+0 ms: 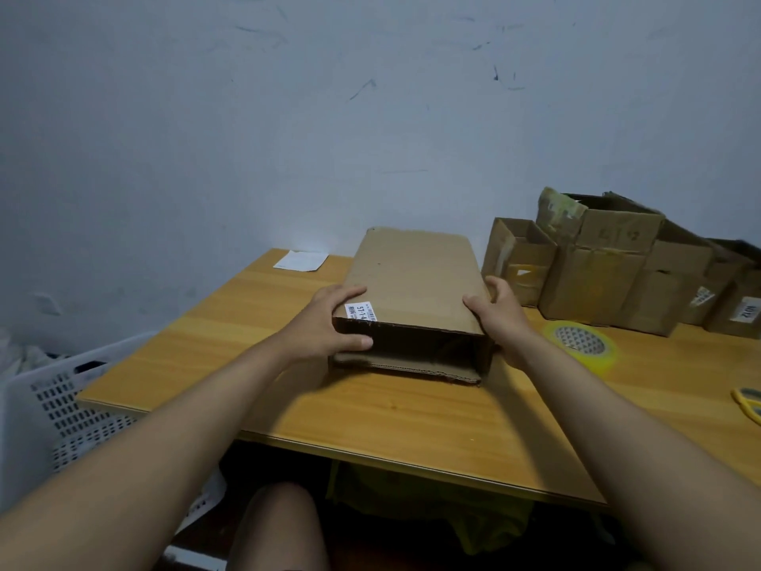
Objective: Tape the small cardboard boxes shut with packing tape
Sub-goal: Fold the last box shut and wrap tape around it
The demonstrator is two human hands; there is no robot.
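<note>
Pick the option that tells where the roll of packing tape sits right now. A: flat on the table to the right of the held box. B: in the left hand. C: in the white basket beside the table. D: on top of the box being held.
A: the tape roll lies flat on the table, just right of the right hand gripping the box.

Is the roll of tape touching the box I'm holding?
Apart. The head view shows the tape roll lying on the table beyond the right hand, which sits between it and the held box.
</note>
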